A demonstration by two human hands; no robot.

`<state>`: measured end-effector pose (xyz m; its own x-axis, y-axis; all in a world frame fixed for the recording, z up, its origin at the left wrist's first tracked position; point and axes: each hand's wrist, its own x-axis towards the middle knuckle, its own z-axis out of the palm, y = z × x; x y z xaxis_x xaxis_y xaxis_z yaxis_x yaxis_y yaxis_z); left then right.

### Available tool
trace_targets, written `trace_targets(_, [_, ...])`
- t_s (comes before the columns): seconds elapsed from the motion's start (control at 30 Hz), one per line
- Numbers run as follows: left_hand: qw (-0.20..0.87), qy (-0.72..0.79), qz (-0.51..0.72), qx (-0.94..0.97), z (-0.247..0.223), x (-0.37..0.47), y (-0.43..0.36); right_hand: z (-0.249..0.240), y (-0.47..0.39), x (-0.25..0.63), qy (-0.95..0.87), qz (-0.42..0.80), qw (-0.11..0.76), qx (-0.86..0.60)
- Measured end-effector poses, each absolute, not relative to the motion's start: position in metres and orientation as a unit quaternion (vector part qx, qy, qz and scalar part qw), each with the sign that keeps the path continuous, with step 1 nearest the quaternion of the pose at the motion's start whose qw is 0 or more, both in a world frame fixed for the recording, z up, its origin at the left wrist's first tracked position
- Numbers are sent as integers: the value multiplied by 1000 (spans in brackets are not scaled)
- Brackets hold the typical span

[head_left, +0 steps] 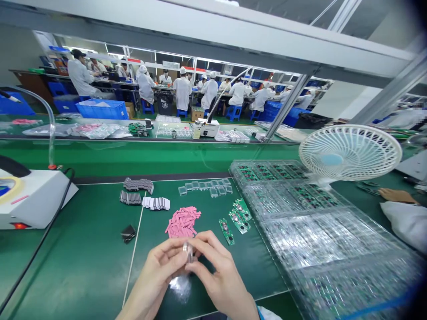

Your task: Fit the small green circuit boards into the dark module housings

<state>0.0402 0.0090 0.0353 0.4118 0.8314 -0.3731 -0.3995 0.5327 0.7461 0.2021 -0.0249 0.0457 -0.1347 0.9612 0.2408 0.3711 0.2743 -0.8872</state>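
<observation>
My left hand (163, 266) and my right hand (218, 269) meet over the green table, fingers closed around small clear plastic pieces (188, 252) held on edge. They look like a short stack, though fingers cover part of it. Just beyond my fingertips lies a heap of pink strips (183, 222). Several green circuit boards (239, 216) rest to the right of the heap. Clear square plastic covers (205, 186) are set out in rows behind it. To the left sit rows of dark and white pieces (156, 203) and a small pile of dark squares (128, 233).
Clear trays with circuit boards (320, 226) fill the right side, beside a white fan (350, 152). On the left stands a white machine (36, 200) with a black cable (43, 242). People in white coats (182, 91) work at far benches.
</observation>
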Motion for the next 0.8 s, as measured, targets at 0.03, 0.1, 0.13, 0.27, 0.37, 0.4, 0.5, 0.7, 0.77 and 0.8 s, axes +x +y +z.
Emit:
trace_targets(0.03, [789,376,397,281,34,38,8,47,-24,200,-684,335,414,-498])
trace_targets(0.1, [791,371,408,264,32,33,7,48,-22,198,-697,329,393,-502])
trace_targets(0.13, [793,370,412,254,31,31,8,48,-21,199,-695,327,394,-504])
trace_targets(0.27, [797,371,425,215,28,25,11,37,-13,210,-663,291,430,-540])
trace_targets(0.37, [801,366,436,185,24,21,14,26,-4,221,-655,251,412,-582])
trace_targets(0.4, [802,364,441,174,23,19,15,22,-1,223,-659,236,393,-596])
trace_targets(0.5, [803,360,452,148,18,15,16,11,9,225,-686,182,327,-624])
trace_targets(0.7, [800,358,466,118,11,11,15,-2,26,219,-731,104,270,-618])
trace_targets(0.77, [801,357,470,105,9,11,16,-2,28,219,-741,96,264,-610])
trace_targets(0.8, [803,355,469,103,9,11,16,-1,28,219,-748,92,259,-604])
